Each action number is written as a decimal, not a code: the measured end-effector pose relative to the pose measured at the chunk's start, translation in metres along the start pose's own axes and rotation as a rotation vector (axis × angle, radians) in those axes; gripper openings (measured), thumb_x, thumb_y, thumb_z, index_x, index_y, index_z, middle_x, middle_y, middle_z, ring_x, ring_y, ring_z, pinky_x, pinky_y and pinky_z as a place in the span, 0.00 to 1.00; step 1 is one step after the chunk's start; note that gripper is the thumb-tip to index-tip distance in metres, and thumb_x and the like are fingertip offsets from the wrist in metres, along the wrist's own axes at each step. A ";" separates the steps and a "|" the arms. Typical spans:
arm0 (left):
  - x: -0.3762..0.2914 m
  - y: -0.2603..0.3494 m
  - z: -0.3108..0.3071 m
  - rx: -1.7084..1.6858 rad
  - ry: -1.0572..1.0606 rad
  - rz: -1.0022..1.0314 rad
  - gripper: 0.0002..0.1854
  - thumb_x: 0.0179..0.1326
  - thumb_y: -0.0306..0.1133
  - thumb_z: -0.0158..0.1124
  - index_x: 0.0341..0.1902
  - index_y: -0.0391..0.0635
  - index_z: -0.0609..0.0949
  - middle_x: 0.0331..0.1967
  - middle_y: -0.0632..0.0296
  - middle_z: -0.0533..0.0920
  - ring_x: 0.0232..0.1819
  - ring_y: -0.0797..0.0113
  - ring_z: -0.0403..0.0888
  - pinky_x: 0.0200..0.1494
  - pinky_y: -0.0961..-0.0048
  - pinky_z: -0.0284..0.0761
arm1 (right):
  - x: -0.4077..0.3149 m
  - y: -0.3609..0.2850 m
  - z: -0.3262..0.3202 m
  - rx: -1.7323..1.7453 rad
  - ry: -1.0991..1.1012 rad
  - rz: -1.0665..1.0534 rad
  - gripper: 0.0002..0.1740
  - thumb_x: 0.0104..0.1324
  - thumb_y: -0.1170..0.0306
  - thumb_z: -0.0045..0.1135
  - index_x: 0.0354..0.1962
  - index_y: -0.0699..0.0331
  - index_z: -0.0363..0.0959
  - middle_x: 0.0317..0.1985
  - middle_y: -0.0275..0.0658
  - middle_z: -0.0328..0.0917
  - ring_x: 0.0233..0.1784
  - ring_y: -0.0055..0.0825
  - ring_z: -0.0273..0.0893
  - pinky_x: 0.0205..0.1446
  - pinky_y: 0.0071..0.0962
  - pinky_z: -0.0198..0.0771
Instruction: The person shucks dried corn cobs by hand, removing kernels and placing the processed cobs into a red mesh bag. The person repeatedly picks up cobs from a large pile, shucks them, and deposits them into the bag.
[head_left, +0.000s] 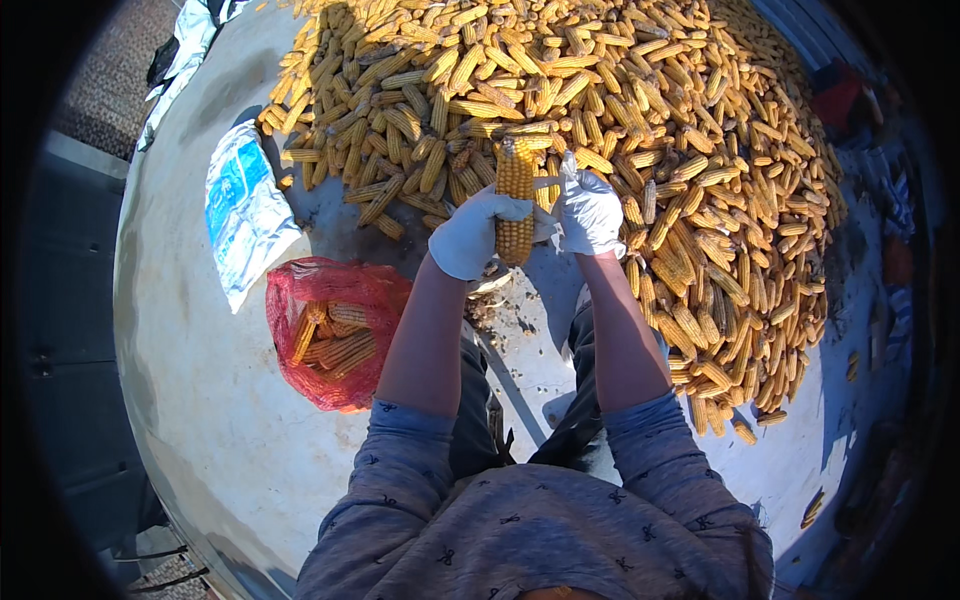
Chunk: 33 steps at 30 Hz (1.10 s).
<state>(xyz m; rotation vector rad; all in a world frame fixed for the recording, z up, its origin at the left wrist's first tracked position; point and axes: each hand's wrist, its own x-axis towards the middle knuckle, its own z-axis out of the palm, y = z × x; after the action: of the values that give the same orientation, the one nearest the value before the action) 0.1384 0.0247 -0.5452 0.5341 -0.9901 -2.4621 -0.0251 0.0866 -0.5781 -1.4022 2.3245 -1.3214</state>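
Note:
My left hand (472, 232), in a thin white glove, is closed around an upright ear of dried yellow corn (514, 202). Just right of that ear is my right hand (590, 208), gloved the same way, its thumb side raised; its fingers are partly hidden, and whether they grip anything is unclear. Beyond both hands spreads a large heap of husked corn ears (675, 150). A red mesh bag (289, 367) holding several ears stands open to the left of my left forearm.
A white and blue plastic sack (244, 214) lies flat on the concrete floor (202, 375) at the left. Corn debris (491, 311) is scattered between my legs. A few loose ears (812, 508) lie at the lower right, and a dark metal structure (82, 322) borders the far left.

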 end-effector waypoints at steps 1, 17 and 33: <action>-0.003 0.006 0.005 -0.057 0.046 0.008 0.21 0.61 0.36 0.58 0.55 0.37 0.78 0.38 0.47 0.86 0.39 0.56 0.86 0.49 0.61 0.83 | 0.006 -0.004 -0.006 -0.029 0.000 0.092 0.25 0.74 0.50 0.48 0.29 0.60 0.79 0.21 0.43 0.77 0.25 0.39 0.77 0.32 0.34 0.72; 0.004 0.017 0.006 -0.310 0.108 0.067 0.42 0.67 0.67 0.52 0.58 0.31 0.75 0.26 0.57 0.82 0.24 0.70 0.73 0.39 0.69 0.80 | 0.003 -0.005 -0.020 0.506 -0.138 0.226 0.11 0.68 0.69 0.58 0.45 0.62 0.84 0.41 0.39 0.85 0.40 0.20 0.79 0.46 0.24 0.73; 0.023 -0.001 0.000 -0.222 0.257 0.204 0.31 0.73 0.57 0.49 0.64 0.42 0.72 0.50 0.55 0.80 0.54 0.58 0.78 0.61 0.57 0.75 | -0.023 -0.037 0.010 1.051 -0.465 0.164 0.38 0.66 0.63 0.66 0.68 0.66 0.58 0.54 0.40 0.76 0.49 0.20 0.76 0.50 0.20 0.75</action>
<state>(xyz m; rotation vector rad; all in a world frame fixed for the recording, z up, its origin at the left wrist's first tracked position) 0.1190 0.0133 -0.5496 0.6221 -0.6271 -2.2186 0.0177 0.0910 -0.5644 -0.9583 1.0916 -1.5593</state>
